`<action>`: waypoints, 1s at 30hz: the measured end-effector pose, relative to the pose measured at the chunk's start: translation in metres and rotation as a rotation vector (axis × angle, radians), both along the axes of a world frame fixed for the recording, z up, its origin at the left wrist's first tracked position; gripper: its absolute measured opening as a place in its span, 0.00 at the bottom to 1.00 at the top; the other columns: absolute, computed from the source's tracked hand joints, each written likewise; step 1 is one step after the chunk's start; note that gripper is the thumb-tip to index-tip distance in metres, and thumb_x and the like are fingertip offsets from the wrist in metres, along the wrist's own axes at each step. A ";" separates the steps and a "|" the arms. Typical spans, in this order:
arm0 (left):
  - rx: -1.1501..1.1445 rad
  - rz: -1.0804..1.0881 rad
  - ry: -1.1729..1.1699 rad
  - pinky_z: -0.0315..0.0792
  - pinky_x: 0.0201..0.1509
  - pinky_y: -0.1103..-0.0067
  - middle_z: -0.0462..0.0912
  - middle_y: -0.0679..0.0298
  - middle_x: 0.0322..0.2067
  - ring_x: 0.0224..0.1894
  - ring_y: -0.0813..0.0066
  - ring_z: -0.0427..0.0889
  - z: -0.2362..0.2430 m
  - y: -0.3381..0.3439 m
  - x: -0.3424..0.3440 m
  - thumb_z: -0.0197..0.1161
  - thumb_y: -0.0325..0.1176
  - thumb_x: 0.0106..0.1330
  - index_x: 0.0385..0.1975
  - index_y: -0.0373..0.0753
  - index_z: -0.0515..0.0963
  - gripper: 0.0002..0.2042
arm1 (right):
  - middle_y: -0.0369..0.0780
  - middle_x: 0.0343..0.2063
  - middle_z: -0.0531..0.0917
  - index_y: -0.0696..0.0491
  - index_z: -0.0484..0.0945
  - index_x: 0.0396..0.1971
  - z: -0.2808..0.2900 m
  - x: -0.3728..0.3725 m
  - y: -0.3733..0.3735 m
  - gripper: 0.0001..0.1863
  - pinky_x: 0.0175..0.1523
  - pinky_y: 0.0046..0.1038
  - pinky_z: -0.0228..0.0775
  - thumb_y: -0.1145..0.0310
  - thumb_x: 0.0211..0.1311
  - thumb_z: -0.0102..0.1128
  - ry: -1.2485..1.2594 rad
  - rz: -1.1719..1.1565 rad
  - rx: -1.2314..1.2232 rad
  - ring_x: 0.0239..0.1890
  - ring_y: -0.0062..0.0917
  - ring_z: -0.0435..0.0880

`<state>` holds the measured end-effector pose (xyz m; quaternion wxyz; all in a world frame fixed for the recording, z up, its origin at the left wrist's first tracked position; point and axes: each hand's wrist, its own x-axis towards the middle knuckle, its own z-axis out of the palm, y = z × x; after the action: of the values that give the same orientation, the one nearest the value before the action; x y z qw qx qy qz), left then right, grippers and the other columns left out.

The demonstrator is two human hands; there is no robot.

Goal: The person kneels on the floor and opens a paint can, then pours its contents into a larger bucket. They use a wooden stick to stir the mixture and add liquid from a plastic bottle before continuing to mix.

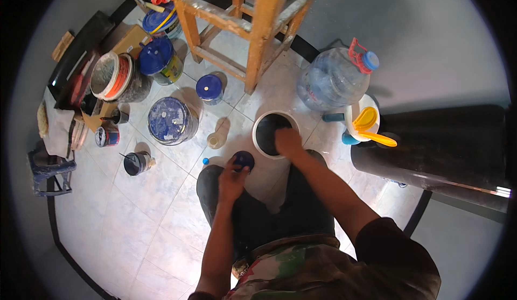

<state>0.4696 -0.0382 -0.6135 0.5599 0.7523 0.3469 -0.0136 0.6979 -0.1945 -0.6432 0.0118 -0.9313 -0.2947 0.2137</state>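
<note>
My left hand (231, 180) grips a small round dark blue lid or lidded can (243, 161) by its edge, beside my knee. Whether a can body sits beneath it is hidden. My right hand (288, 140) is over the right side of a white-rimmed bucket (255, 136) holding something dark grey. Its fingers look curled downward, and what they hold, if anything, cannot be made out. Just left of the bucket stands a small pale bottle (216, 140). A small blue cap (205, 161) lies on the tiles near my left knee.
A wooden stool (251, 58) stands ahead. Right of it are a large clear water jug (333, 79) and a yellow scoop (372, 128) on a white container. Leftward stand lidded blue buckets (169, 121), a small blue-lidded can (210, 87) and a dark paint pot (134, 163).
</note>
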 end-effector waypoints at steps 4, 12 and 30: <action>0.056 -0.020 -0.035 0.81 0.47 0.71 0.90 0.57 0.38 0.40 0.67 0.91 -0.053 -0.028 0.040 0.68 0.43 0.75 0.76 0.40 0.68 0.33 | 0.49 0.35 0.91 0.52 0.89 0.30 0.007 -0.017 0.035 0.10 0.48 0.48 0.85 0.65 0.64 0.61 0.098 0.041 0.242 0.40 0.44 0.93; -0.079 0.066 -0.119 0.82 0.42 0.72 0.90 0.55 0.35 0.36 0.66 0.92 -0.086 -0.058 0.062 0.64 0.35 0.77 0.74 0.34 0.69 0.28 | 0.47 0.35 0.91 0.52 0.88 0.33 0.022 0.014 0.008 0.09 0.49 0.46 0.84 0.65 0.65 0.61 0.061 0.012 0.048 0.42 0.42 0.92; -0.227 0.039 -0.262 0.82 0.43 0.75 0.91 0.53 0.32 0.35 0.67 0.93 -0.074 -0.049 0.076 0.63 0.29 0.78 0.76 0.29 0.65 0.29 | 0.49 0.35 0.91 0.52 0.91 0.35 0.008 0.032 0.031 0.11 0.45 0.41 0.86 0.62 0.61 0.66 -0.119 0.036 0.152 0.41 0.40 0.94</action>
<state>0.5459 -0.0868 -0.6870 0.6819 0.6727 0.2818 0.0562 0.7304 -0.1637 -0.6347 0.0609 -0.9334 -0.3268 0.1350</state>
